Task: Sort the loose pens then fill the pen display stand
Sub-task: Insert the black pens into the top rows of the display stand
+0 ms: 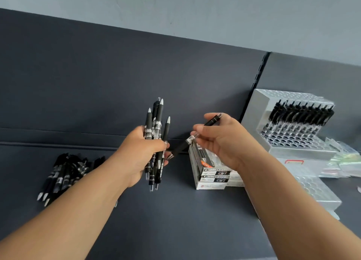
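Head view: at 3 o'clock the pen display stand holds one row of black pens. The left hand grasps an upright bundle of pens. The right hand pinches a single pen. Loose pens lie at 8 o'clock. The right wrist half hides the stacked pen boxes.

Left forearm: bare, enters from the lower left corner and reaches up and to the right.
Left hand: back turned to the camera, wrist nearly straight, fingers and thumb curled round a bundle of pens that stands roughly upright in the fist.
Right forearm: bare, enters from the lower right corner and reaches up and to the left.
Right hand: thumb and fingers pinch a single pen, which is held slanting with its lower end at the left hand's fingertips.
Both hands are raised and close together.
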Available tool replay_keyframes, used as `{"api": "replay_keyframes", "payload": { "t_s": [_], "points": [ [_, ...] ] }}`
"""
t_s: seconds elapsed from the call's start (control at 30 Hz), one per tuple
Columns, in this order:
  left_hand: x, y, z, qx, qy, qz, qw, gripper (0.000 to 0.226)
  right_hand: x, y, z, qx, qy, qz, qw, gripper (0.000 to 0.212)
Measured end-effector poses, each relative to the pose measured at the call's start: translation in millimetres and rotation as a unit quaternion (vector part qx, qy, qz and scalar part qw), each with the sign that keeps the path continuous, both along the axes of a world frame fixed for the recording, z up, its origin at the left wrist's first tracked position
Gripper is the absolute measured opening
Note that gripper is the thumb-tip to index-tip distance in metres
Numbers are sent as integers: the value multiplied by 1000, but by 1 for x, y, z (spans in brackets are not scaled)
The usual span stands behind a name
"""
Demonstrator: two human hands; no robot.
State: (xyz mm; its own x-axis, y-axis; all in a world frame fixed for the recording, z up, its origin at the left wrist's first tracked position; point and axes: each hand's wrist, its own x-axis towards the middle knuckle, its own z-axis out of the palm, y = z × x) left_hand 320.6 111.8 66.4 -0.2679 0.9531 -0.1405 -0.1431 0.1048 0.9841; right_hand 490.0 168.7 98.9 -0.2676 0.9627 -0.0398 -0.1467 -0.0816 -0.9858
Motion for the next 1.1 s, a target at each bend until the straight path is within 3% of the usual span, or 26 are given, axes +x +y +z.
{"api": "replay_keyframes", "payload": {
  "t_s": [0.23,0.57,0.7,0.9,1.1],
  "points": [
    [34,6,13,29,-11,-22,999,28,36,-4,18,44,31,-66,996,10],
    [122,28,38,35,-8,-50,998,17,141,28,43,175,-46,-145,973,8],
    [176,43,45,45,-78,-24,996,21,180,54,50,187,-61,-118,973,14],
    [233,58,46,71,-83,56,992,27,230,80,59,283,-112,-95,948,18],
    [262,58,48,77,-100,108,986,26,247,96,60,364,-165,-87,913,8]
  ]
}}
